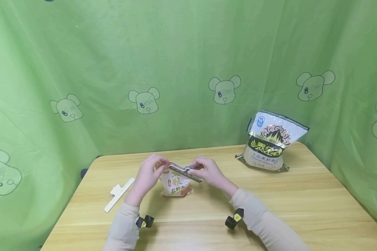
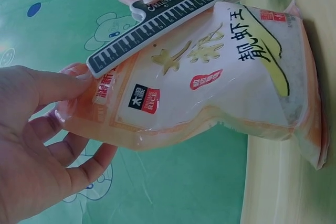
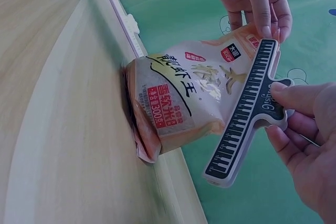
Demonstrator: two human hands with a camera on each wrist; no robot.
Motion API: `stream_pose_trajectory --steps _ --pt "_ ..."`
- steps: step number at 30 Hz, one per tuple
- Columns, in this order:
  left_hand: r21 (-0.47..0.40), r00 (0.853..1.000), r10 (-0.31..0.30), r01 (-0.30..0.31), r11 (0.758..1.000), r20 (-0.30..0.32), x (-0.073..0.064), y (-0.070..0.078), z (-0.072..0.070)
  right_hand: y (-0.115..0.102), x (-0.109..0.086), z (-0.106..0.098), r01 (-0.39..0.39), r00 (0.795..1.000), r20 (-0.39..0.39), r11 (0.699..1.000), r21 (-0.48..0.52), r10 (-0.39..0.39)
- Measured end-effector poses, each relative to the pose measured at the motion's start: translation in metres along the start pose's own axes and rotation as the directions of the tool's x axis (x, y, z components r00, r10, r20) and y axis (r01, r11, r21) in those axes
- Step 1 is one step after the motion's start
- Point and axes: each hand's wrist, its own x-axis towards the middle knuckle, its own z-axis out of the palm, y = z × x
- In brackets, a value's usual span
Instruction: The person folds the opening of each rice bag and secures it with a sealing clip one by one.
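A small rice bag (image 2: 184, 93), white with orange edges, stands on the table. My left hand (image 1: 148, 174) pinches the top corner of that bag between thumb and fingers. My right hand (image 1: 208, 172) grips the handle of a long black-and-white clip (image 3: 244, 114) printed with piano keys. In the right wrist view, the thumb of this hand (image 3: 304, 135) presses on the clip's handle. The clip lies slantwise across the bag's upper part, one end close to my left fingertips; its far end sticks out past the bag's side.
A white clip (image 1: 119, 195) of similar shape lies on the wooden table (image 1: 188, 223), left of my left forearm. At the back right stands a large jasmine rice bag (image 1: 270, 143). A green curtain (image 1: 182, 52) hangs behind the table and along its sides.
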Motion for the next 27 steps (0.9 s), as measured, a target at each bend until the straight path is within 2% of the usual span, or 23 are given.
stream_pose_trajectory --steps 7,13,17,24,27 --pt "-0.007 0.998 -0.044 0.044 0.999 0.039 0.000 -0.003 -0.006 -0.027 -0.004 -0.005 0.016 1.000 0.009 1.000 -0.008 -0.016" --pt "-0.056 0.998 -0.053 0.055 0.997 0.042 0.000 -0.008 -0.014 -0.033 -0.005 -0.006 0.015 1.000 0.009 1.000 -0.003 -0.015" --pt "-0.085 0.996 -0.066 0.070 0.994 0.054 0.000 -0.013 -0.018 -0.031 -0.003 -0.005 0.010 1.000 0.011 1.000 -0.008 -0.009" --pt "-0.095 0.991 -0.107 0.114 0.989 0.084 0.000 -0.021 -0.022 -0.003 0.005 0.002 0.002 1.000 -0.002 1.000 -0.005 -0.002" --pt "-0.098 0.986 -0.142 0.150 0.984 0.089 0.000 -0.022 -0.024 -0.001 0.006 0.003 0.005 1.000 0.001 1.000 0.009 -0.005"
